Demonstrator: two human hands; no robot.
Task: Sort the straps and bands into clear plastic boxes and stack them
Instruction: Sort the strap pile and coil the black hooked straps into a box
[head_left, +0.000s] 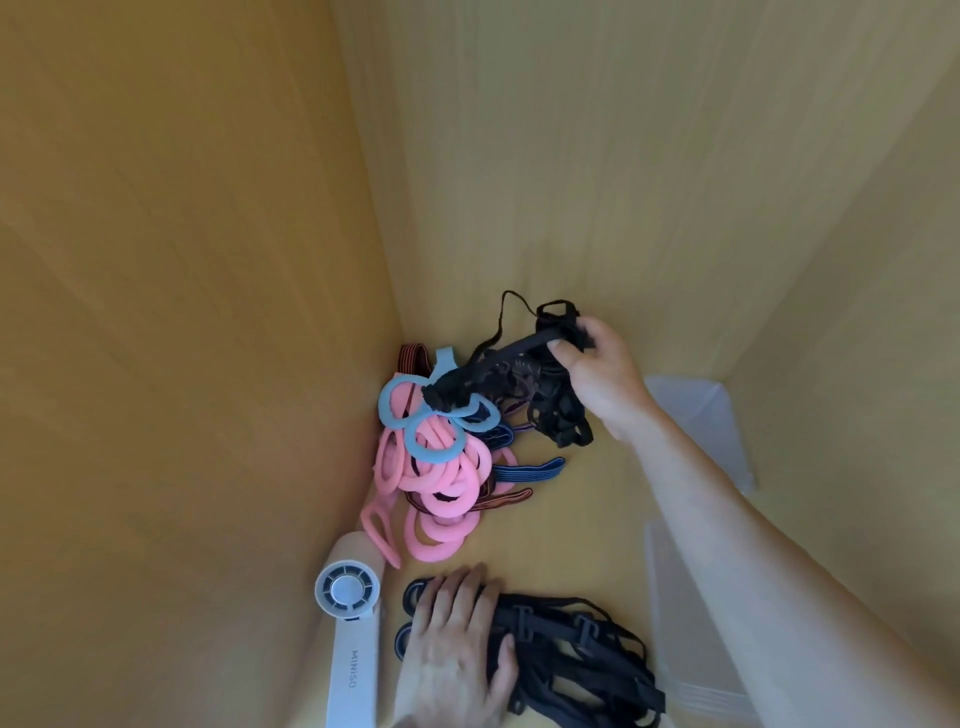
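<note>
At your right on the yellow tabletop (587, 519) stand clear plastic boxes (701, 431). Pink and blue bands (441, 478) heap by the left wall. Your left hand (457, 649) lies flat on the near black straps (571, 654). Your right hand (602, 374) clenches a black strap tangle (519, 374) beyond the bands.
</note>
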